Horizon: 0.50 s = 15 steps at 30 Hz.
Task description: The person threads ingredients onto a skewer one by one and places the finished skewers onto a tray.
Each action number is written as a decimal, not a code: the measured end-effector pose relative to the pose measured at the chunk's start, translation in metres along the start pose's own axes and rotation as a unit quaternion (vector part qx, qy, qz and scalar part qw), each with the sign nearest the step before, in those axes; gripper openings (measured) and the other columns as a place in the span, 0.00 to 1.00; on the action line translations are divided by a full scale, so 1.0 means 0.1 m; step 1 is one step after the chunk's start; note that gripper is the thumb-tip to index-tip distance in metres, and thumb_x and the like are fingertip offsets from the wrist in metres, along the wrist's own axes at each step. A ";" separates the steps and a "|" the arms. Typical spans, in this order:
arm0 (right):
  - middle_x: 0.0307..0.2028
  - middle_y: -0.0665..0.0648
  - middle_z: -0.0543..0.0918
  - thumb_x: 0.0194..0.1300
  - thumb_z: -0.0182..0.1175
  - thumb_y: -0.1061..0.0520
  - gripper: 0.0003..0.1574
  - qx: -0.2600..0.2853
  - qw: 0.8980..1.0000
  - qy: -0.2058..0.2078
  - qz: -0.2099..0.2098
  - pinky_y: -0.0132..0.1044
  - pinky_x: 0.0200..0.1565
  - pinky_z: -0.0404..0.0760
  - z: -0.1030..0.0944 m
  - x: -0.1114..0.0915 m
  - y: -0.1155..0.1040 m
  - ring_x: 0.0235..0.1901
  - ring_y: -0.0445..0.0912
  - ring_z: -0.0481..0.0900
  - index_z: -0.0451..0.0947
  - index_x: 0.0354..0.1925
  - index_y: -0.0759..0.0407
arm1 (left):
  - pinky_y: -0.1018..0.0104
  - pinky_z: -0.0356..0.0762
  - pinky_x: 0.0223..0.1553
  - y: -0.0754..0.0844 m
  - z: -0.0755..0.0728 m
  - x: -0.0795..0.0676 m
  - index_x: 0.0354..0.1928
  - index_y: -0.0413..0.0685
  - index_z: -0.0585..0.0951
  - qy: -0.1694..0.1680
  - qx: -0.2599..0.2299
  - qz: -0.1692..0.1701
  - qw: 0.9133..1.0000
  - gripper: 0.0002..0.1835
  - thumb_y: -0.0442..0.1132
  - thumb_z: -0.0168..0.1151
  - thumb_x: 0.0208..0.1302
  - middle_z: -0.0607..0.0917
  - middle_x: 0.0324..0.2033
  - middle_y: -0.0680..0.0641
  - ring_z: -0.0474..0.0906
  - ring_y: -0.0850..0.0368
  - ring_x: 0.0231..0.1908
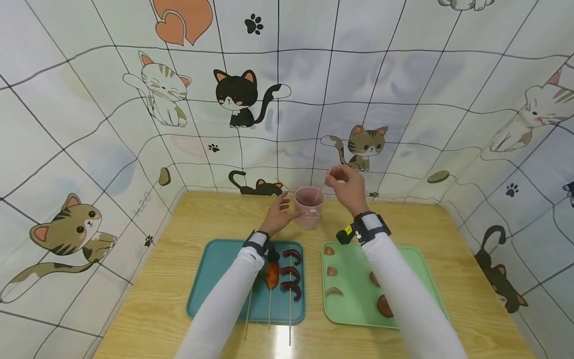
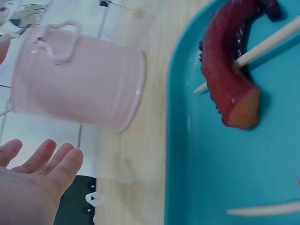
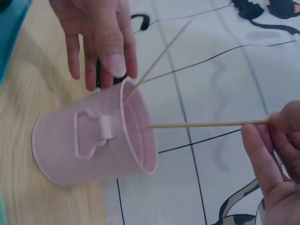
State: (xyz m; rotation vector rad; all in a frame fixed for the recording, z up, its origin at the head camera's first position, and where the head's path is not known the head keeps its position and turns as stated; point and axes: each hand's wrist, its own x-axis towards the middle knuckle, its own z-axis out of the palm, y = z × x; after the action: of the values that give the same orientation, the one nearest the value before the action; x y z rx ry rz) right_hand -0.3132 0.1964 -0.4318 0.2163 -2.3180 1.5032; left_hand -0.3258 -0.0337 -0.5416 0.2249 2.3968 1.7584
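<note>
A pink bucket point(image 1: 308, 220) with a small side handle stands at the back of the table. My right hand point(image 1: 350, 188) pinches a thin wooden skewer point(image 3: 206, 124) between thumb and fingers, and the skewer's far end is inside the bucket. A second skewer point(image 3: 161, 57) leans in the bucket against its rim. To the left of the bucket my left hand point(image 1: 277, 217) has its fingers loosely extended and holds nothing. Its thumb is close to the bucket wall; I cannot tell whether they touch.
A teal tray point(image 1: 215, 269) at front left holds skewered food: red tentacle pieces point(image 1: 290, 271), an orange piece point(image 1: 271, 275), and another partly under my left arm. On the green tray point(image 1: 354, 304) at right lie several cut pieces point(image 1: 384, 305). A cat-print wall backs the table.
</note>
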 end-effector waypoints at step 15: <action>0.41 0.54 0.82 0.69 0.67 0.60 0.16 0.241 0.965 -0.044 0.095 0.37 0.50 0.86 -0.25 -0.63 -0.27 0.41 0.43 0.88 0.75 0.48 0.69 | 0.48 0.78 0.62 0.26 -0.21 -0.80 0.72 0.56 0.71 0.010 -0.046 0.046 0.998 0.35 0.56 0.69 0.67 0.78 0.64 0.42 0.76 0.43 0.66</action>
State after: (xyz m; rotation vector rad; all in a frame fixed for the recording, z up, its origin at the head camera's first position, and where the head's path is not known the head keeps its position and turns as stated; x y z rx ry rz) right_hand -0.2410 0.2030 -0.4237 0.1923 -2.0441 2.1834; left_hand -0.2519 -0.0623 -0.5073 0.3106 2.3475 1.9149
